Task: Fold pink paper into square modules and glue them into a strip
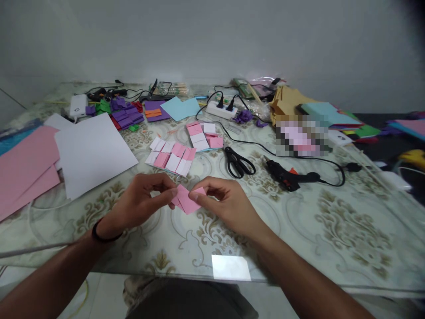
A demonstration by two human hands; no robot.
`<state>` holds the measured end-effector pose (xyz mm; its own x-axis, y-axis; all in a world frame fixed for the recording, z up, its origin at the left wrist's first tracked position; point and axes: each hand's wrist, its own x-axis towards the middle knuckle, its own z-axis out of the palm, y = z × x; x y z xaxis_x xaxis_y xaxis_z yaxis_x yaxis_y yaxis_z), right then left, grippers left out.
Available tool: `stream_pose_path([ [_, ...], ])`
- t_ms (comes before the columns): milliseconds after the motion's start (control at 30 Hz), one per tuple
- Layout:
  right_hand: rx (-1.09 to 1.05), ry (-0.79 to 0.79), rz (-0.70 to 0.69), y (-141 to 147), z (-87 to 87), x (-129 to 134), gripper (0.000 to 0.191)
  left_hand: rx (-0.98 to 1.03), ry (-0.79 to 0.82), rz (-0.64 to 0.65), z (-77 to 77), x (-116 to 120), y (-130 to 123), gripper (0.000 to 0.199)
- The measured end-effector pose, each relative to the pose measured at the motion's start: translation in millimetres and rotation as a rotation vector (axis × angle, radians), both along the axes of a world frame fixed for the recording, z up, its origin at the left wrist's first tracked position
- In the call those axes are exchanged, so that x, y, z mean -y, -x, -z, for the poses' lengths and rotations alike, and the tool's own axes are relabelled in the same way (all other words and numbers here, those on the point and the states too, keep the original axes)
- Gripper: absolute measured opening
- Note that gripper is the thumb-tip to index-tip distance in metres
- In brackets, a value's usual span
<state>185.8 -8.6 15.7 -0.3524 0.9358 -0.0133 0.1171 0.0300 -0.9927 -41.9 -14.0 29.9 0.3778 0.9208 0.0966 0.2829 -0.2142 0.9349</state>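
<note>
A: What are the two hands doing?

B: Both are on one small folded pink paper (pixel 187 201). The left hand (pixel 141 199) pinches its left corner between thumb and fingers, and the right hand (pixel 224 204) grips the right side, with the thumb lying on top.

A: So neither hand is spread wide?

B: No, both are narrowed to a pinch on that paper.

A: And where is the paper?

B: In front of the person, above the near half of the counter (pixel 292 230), between the two hands.

A: Anything just beyond it?

B: Two blocks of pink and white folded squares: a near block (pixel 171 157), and a far block (pixel 204 136) behind it and to the right. Black scissors (pixel 239 163) lie to the right of those, with the handles toward the person.

A: What about further right?

B: A black glue gun (pixel 290 175) lies on its side, with a bit of orange on it.

A: And on the left?

B: Large white sheets (pixel 94 153) lie beside big pink sheets (pixel 26 164). Behind the white ones are purple folded pieces (pixel 126 113).

A: Is that a power strip (pixel 222 109) at the back?

B: Yes, white, with two black plugs in it.
</note>
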Motion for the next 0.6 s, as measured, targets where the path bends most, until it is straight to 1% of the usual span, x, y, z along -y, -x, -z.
stream_pose_path([
  [133, -0.001, -0.024, -0.014, 0.8, 2.1, 1.3, 0.014, -0.101, -0.071, 0.019, 2.9, -0.3, -3.8, 0.018],
  [267, 0.016, -0.117, -0.060, -0.3, 1.7, 2.2, 0.008, -0.248, -0.101, 0.076, 2.2, 2.5, -7.1, 0.018],
  [333, 0.018, -0.157, -0.086, -0.8, 0.7, 2.5, 0.006, -0.237, -0.125, 0.108, 1.1, 3.9, -6.1, 0.022],
  [433, 0.015, -0.186, -0.129, -1.0, -1.3, 3.3, 0.007, -0.161, -0.160, 0.146, -2.3, 5.3, -3.6, 0.022],
  [600, -0.002, -0.196, -0.147, -0.6, -4.5, 6.0, 0.010, -0.119, -0.155, 0.124, -9.5, 6.9, -4.3, 0.022],
])
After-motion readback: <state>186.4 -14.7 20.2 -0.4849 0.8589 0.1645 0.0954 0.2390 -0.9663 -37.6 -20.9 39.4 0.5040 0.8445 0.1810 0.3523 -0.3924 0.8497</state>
